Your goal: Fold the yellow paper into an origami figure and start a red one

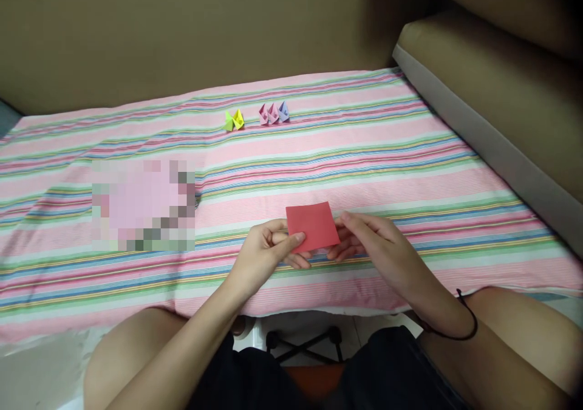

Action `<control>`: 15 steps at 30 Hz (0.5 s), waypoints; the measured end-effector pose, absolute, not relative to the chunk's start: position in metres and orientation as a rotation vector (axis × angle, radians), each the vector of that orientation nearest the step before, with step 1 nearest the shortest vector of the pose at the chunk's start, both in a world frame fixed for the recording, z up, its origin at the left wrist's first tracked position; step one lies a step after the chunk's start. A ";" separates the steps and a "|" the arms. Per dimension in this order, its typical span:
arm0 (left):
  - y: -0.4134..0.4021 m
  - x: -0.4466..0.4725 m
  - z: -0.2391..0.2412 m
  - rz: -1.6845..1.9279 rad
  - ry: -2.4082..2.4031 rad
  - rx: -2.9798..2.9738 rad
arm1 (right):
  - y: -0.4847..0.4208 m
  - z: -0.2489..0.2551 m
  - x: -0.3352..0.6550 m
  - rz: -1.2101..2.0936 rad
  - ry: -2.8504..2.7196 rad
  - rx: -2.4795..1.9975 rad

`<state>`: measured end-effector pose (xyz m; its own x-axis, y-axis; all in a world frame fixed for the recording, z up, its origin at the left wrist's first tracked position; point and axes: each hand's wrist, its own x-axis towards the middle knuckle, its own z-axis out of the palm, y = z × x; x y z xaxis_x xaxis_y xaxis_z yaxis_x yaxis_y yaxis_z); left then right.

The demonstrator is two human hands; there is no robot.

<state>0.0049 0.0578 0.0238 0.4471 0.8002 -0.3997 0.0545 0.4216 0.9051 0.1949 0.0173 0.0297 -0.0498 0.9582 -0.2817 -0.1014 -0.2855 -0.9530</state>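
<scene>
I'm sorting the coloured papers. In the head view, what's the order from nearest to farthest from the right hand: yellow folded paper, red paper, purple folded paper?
From the right hand:
1. Red paper: in the left hand, close beside.
2. Purple folded paper: far side, right end of the row.
3. Yellow folded paper: far side, further left.

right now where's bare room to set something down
Bare cloth lies between the paper shapes and red sheet, and from the shapes right to the brown block. Crowded: around the sheet, left hand and right hand.
</scene>
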 end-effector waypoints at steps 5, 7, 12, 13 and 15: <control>0.058 0.003 0.024 0.603 1.004 1.126 | 0.017 0.028 0.195 1.532 -0.993 -1.338; 0.057 0.004 0.025 0.619 1.012 1.197 | 0.017 0.027 0.196 1.539 -1.038 -1.360; 0.054 0.004 0.027 0.688 1.044 1.305 | 0.016 0.025 0.196 1.507 -1.121 -1.391; 0.054 0.003 0.027 0.692 1.046 1.309 | 0.015 0.025 0.197 1.480 -1.140 -1.409; 0.054 0.002 0.026 0.703 1.028 1.281 | 0.013 0.027 0.197 1.387 -1.190 -1.443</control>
<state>0.0024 0.0542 0.0257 0.4102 0.8853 -0.2191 0.1160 0.1876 0.9754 0.1970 0.0134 0.0275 -0.0392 0.9671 -0.2513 0.1018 -0.2463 -0.9638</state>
